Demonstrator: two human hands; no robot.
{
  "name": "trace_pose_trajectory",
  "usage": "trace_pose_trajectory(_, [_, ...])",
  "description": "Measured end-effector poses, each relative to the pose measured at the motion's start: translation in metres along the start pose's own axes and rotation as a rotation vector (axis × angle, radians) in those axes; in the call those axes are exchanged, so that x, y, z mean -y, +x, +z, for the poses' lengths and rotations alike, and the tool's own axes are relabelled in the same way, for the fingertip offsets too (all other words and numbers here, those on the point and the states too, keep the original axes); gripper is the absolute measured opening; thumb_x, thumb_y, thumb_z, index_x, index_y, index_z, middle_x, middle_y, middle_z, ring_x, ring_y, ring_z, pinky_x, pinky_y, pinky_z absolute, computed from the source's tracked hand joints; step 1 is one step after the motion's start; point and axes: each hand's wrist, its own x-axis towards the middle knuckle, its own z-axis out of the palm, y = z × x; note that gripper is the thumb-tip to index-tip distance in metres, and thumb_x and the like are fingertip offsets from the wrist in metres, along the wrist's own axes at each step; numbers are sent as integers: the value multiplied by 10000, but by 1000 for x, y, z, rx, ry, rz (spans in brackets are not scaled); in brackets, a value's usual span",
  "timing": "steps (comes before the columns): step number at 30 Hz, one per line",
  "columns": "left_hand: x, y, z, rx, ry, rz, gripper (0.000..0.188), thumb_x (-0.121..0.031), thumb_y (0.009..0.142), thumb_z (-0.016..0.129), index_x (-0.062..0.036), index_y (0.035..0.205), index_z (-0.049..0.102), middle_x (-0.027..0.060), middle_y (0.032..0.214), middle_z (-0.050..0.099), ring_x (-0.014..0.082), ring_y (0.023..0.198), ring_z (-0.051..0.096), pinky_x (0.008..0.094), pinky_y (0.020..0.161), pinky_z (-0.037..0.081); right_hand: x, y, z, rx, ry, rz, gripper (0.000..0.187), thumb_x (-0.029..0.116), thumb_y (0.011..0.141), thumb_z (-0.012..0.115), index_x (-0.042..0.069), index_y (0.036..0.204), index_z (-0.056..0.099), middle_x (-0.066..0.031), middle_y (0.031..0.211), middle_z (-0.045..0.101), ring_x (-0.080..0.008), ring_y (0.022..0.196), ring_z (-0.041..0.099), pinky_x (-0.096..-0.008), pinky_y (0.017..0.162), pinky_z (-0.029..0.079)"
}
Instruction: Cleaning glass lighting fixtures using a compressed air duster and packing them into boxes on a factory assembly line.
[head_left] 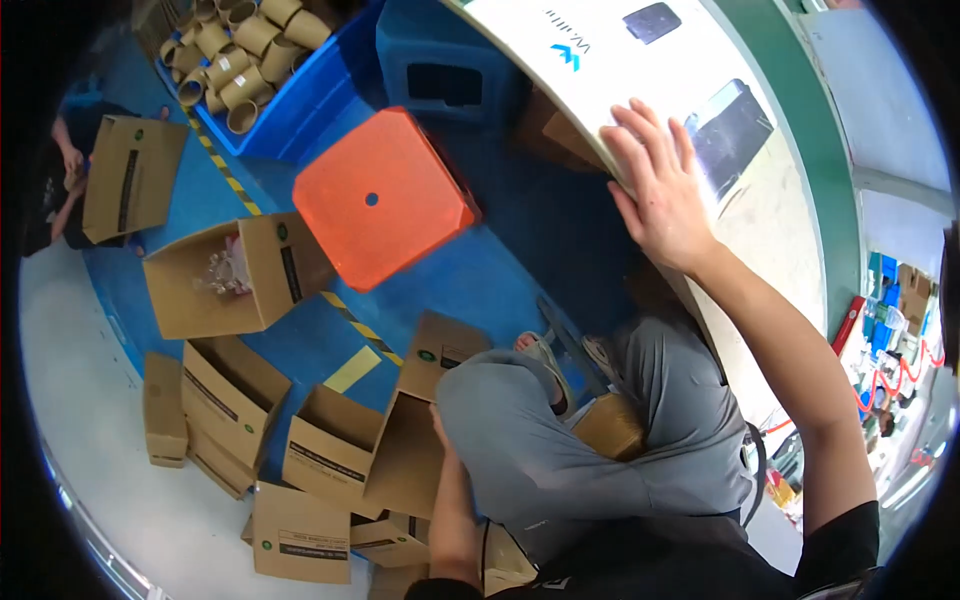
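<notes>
My right hand (660, 190) rests on the edge of the white table (780, 215) with its fingers stretched out and nothing held. Beside it on the tabletop is a dark, flat, phone-like rectangle (735, 140). A smaller dark one (652, 22) appears farther along the table. My left hand (438, 428) reaches down beside my grey-trousered knee, against an open cardboard box (405, 465). The knee hides most of its fingers, so I cannot make out whether it grips the box.
An orange square-topped stool (380, 200) stands ahead, near a blue crate (290, 120) of brown cardboard tubes. Several open cartons (225, 400) crowd the floor at left; one box (200, 290) contains clear plastic. At far left another person's hands (72, 170) are near a carton (133, 180).
</notes>
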Motion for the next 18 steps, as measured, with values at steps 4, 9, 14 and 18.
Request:
trace_pose_trajectory(4, [51, 21, -26, -91, -41, 17, 251, -152, 848, 674, 27, 1021, 643, 119, 920, 679, 214, 844, 637, 355, 689, 509, 0, 3, -1, -27, 59, -13, 603, 88, 816, 647, 83, 1371, 411, -127, 1462, 364, -304, 1429, 263, -538, 1153, 184])
trace_pose_trajectory(9, [59, 5, -82, -366, 58, -59, 277, -9, 812, 642, 31, 1086, 630, 105, 880, 658, 239, 776, 627, 364, 614, 503, 5, 0, 9, -19, 97, -17, 581, 105, 834, 635, 80, 1371, 412, -121, 1458, 362, -297, 1434, 246, -552, 1150, 180])
trace_pose_trajectory(14, [8, -84, -173, -601, -343, 84, 441, 163, 818, 499, 44, 1242, 532, 154, 1088, 616, 248, 857, 628, 367, 652, 529, -4, -4, -2, -98, 76, -15, 585, 105, 815, 621, 73, 1368, 432, -122, 1455, 370, -299, 1430, 254, -565, 1143, 189])
trace_pose_trajectory(18, [-15, -179, -254, -547, -496, 357, 437, 152, 859, 424, 54, 1278, 502, 179, 1164, 602, 292, 961, 628, 412, 785, 564, 16, 1, 5, -61, 21, 1, 636, 130, 790, 616, 84, 1398, 436, -109, 1503, 340, -276, 1458, 210, -590, 1150, 162])
